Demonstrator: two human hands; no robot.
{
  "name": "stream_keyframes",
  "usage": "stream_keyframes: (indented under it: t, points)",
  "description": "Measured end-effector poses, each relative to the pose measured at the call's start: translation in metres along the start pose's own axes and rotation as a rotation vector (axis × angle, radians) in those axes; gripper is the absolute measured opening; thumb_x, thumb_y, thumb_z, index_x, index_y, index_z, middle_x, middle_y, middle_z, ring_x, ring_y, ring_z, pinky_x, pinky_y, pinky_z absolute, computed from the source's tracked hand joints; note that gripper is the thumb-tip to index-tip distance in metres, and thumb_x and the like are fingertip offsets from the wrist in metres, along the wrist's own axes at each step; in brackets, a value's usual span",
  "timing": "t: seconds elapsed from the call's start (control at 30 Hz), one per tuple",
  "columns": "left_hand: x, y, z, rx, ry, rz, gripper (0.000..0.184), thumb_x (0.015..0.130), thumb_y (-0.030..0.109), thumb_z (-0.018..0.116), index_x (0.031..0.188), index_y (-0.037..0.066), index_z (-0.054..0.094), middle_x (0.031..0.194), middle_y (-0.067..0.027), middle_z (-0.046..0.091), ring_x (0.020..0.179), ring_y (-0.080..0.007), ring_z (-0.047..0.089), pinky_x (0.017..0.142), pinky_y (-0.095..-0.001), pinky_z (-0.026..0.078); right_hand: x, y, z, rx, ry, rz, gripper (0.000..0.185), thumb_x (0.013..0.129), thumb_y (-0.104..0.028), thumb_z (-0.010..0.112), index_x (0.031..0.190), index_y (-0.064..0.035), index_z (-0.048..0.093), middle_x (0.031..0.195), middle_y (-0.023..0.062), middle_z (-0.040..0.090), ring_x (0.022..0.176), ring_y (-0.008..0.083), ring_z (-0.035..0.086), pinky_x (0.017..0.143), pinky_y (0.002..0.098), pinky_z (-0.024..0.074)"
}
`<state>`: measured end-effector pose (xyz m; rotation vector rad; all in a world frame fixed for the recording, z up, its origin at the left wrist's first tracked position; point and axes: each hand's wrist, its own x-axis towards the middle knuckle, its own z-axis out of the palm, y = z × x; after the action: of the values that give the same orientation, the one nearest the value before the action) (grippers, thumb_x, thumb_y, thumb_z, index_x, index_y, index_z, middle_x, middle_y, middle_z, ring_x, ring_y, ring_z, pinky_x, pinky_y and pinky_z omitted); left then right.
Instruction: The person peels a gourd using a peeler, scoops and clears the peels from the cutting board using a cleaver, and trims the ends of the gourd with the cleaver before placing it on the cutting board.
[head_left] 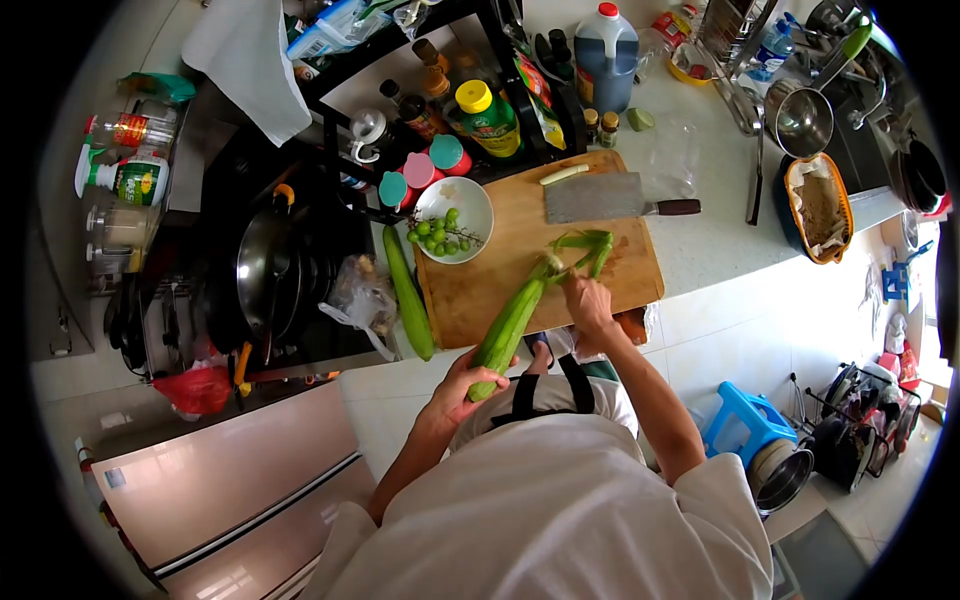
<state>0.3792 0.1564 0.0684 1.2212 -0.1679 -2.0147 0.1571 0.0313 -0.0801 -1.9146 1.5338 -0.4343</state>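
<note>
Head view: long green vegetable (512, 325) at the near edge of the cutting board (462, 292), slanting from over the wood down toward the person; pale tip over the board, thicker end off it. The left hand (457, 390) wraps that lower end, fingers closed round it, thumb along the side. The right hand (588, 303), at the board's near right part, has its fingers curled in close by the pale tip; whether they pinch a tool, the tip or the green strips (597, 245) cannot be told. Those strips lie bent and loose just beyond the hand. Handling, judged by eye: moderate weight, firm and fairly stiff along its length, ridged skin giving some purchase, any bare damp flesh likely slick; the strips limp, easily torn. Best hold: full wrap round the thick end, lighter support near the tip, where a hard bend might snap it. Around: second green vegetable (407, 300) lengthwise beside the board's left edge; white bowl (478, 213) of green grapes (440, 235) on its far left corner; cleaver (597, 198) across the far part, handle past the right edge; short pale piece (564, 175) beyond the blade; clear plastic bag (362, 298) farther left.
</note>
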Motion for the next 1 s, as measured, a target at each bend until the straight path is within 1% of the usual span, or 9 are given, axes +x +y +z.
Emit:
stream_keyframes:
  t: [0.1, 0.17, 0.27, 0.37, 0.5, 0.57, 0.7, 0.8, 1.0]
  points:
    - [0.001, 0.002, 0.000, -0.183, -0.024, 0.006, 0.063, 0.071, -0.009, 0.051, 0.133, -0.005, 0.042, 0.131, -0.0174, 0.048, 0.119, -0.0255, 0.048, 0.077, -0.0303, 0.049, 0.008, 0.007, 0.005, -0.082, 0.057, -0.006, 0.024, 0.096, -0.025, 0.039, 0.098, -0.0071, 0.055, 0.074, 0.0192, 0.065, 0.064, 0.0395, 0.063, 0.055, 0.0502, 0.0481]
    - [-0.002, -0.001, -0.004, -0.211, -0.029, 0.003, 0.058, 0.073, -0.008, 0.050, 0.130, -0.006, 0.044, 0.126, -0.0183, 0.051, 0.115, -0.0254, 0.052, 0.079, -0.0322, 0.050, 0.014, 0.010, 0.004, -0.219, -0.026, 0.111, 0.023, 0.095, -0.024, 0.040, 0.099, -0.0072, 0.055, 0.077, 0.0184, 0.065, 0.064, 0.0388, 0.064, 0.056, 0.0502, 0.0484]
    - [-0.008, -0.003, -0.016, -0.251, -0.043, 0.011, 0.055, 0.074, -0.008, 0.048, 0.129, -0.008, 0.043, 0.122, -0.0194, 0.052, 0.113, -0.0258, 0.054, 0.080, -0.0328, 0.050, 0.013, 0.013, -0.005, -0.228, 0.018, 0.014, 0.020, 0.094, -0.022, 0.041, 0.099, -0.0077, 0.053, 0.081, 0.0164, 0.066, 0.067, 0.0373, 0.065, 0.056, 0.0497, 0.0483]
    - [-0.009, -0.006, -0.013, -0.410, -0.007, -0.041, 0.055, 0.074, -0.006, 0.049, 0.128, -0.009, 0.042, 0.120, -0.0203, 0.052, 0.108, -0.0264, 0.055, 0.081, -0.0342, 0.049, 0.011, 0.016, -0.012, -0.284, 0.085, 0.043, 0.019, 0.092, -0.021, 0.045, 0.102, -0.0070, 0.052, 0.088, 0.0146, 0.065, 0.070, 0.0361, 0.065, 0.057, 0.0486, 0.0481]
    - [-0.006, -0.010, -0.019, -0.535, 0.078, -0.101, 0.054, 0.074, -0.002, 0.051, 0.127, -0.007, 0.043, 0.117, -0.0201, 0.053, 0.101, -0.0267, 0.056, 0.084, -0.0378, 0.049, 0.001, 0.003, -0.062, -0.270, 0.173, 0.069, 0.022, 0.090, -0.022, 0.051, 0.108, -0.0084, 0.052, 0.092, 0.0151, 0.063, 0.071, 0.0377, 0.063, 0.057, 0.0491, 0.0466]
    - [-0.004, -0.006, -0.021, -0.358, 0.011, -0.088, 0.054, 0.075, -0.001, 0.052, 0.128, -0.006, 0.044, 0.114, -0.0192, 0.054, 0.099, -0.0268, 0.056, 0.084, -0.0396, 0.049, -0.007, -0.003, -0.077, -0.151, 0.270, -0.007, 0.017, 0.090, -0.021, 0.054, 0.102, -0.0094, 0.053, 0.090, 0.0158, 0.062, 0.070, 0.0393, 0.062, 0.057, 0.0502, 0.0452]
    - [0.003, -0.004, -0.014, -0.287, -0.042, -0.117, 0.053, 0.077, 0.002, 0.053, 0.129, -0.004, 0.044, 0.116, -0.0158, 0.054, 0.106, -0.0276, 0.055, 0.083, -0.0382, 0.049, -0.023, -0.006, -0.082, -0.101, 0.146, 0.112, 0.018, 0.092, -0.023, 0.056, 0.097, -0.0059, 0.057, 0.082, 0.0190, 0.064, 0.071, 0.0411, 0.060, 0.057, 0.0488, 0.0454]
    - [0.000, -0.003, -0.001, 0.029, 0.089, -0.016, 0.051, 0.079, 0.002, 0.055, 0.129, -0.003, 0.045, 0.116, -0.0143, 0.054, 0.103, -0.0254, 0.058, 0.076, -0.0371, 0.052, -0.035, -0.019, -0.094, 0.046, 0.106, 0.266, 0.021, 0.093, -0.026, 0.054, 0.103, -0.0074, 0.058, 0.079, 0.0220, 0.064, 0.071, 0.0419, 0.061, 0.059, 0.0496, 0.0462]
    - [0.001, -0.001, -0.003, 0.104, 0.103, -0.007, 0.048, 0.080, 0.001, 0.057, 0.127, -0.001, 0.047, 0.113, -0.0134, 0.055, 0.103, -0.0226, 0.058, 0.069, -0.0338, 0.054, -0.058, -0.059, -0.137, 0.301, 0.303, 0.192, 0.020, 0.095, -0.021, 0.051, 0.102, -0.0039, 0.060, 0.074, 0.0230, 0.061, 0.066, 0.0410, 0.059, 0.057, 0.0437, 0.0438]
